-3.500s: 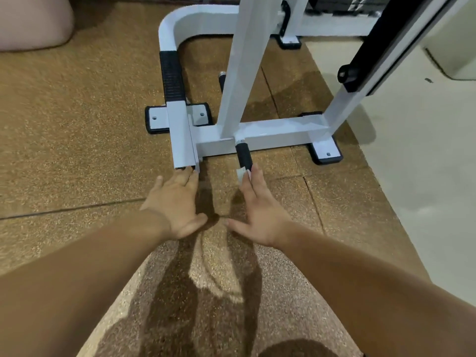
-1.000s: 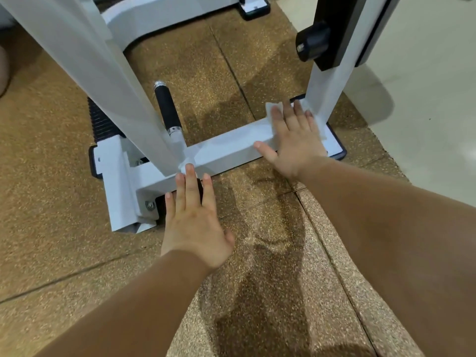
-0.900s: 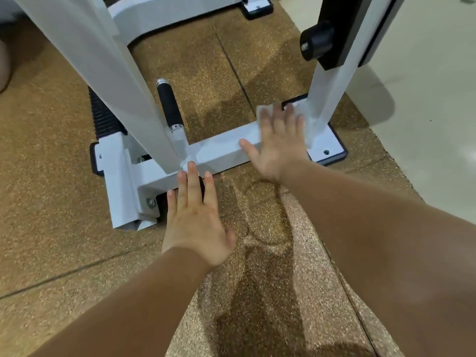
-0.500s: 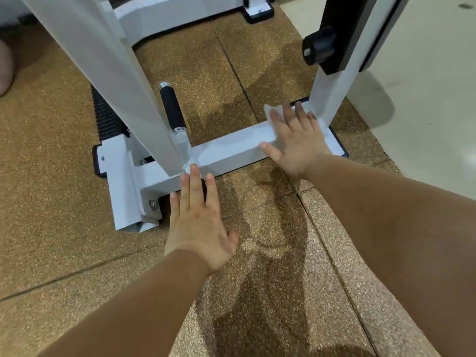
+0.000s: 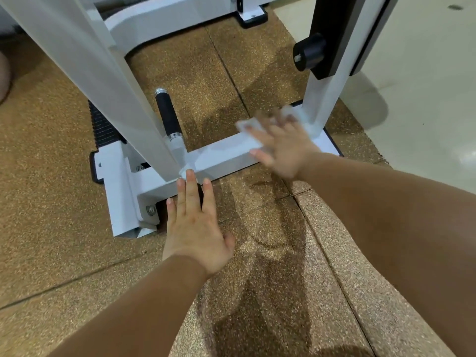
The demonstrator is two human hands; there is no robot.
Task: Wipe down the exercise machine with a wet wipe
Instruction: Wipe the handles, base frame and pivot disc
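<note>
- The wet wipe [image 5: 247, 124] lies flat on the right end of the white base crossbar [image 5: 221, 155], at about 1 o'clock from the middle of the view, just beside the foot of the white upright post [image 5: 322, 99].
- The right hand [image 5: 283, 148] presses it down with straight, spread fingers and does not pinch it. A flat hand puts more of the cloth on the metal. The hand is blurred, so I judge it is in a wiping stroke.
- The left hand [image 5: 195, 222], at 7 o'clock of the right one, lies open and palm-down on the rubber floor mat [image 5: 77, 228] and holds nothing. Its fingertips touch the crossbar at the joint, probably to support the body as it leans.
- At 11 o'clock of the joint, a black padded peg [image 5: 168, 117] points away.
- A black knob [image 5: 307, 54] sits on the upright at 12 o'clock of the wipe.
</note>
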